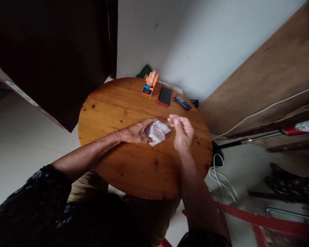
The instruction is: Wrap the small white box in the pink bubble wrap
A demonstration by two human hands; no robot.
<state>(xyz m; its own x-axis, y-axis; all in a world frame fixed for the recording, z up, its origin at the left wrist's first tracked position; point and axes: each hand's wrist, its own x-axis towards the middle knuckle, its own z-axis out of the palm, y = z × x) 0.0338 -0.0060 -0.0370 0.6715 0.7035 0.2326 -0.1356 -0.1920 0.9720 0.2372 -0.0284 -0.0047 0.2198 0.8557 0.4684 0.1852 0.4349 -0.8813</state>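
Observation:
Over the middle of a round wooden table [134, 161], my left hand [136, 132] is wrapped round a small boxy package in clear bubble wrap [157, 133]. The wrap flares out loosely at its right end, and its contents are hidden. My right hand [182, 132] pinches a short strip of clear tape [169, 122] between thumb and fingers, close to that loose end. Whether the strip touches the wrap I cannot tell. Farther back on the table stands an orange and blue tape dispenser [150, 83] with a roll of tape in it.
A phone in a red case [164, 96] lies right of the dispenser, beside a dark, partly blurred object [183, 103]. A white wall [154, 41] rises behind the table. White cable [218, 176] coils on the floor at the right, near a red frame [257, 219].

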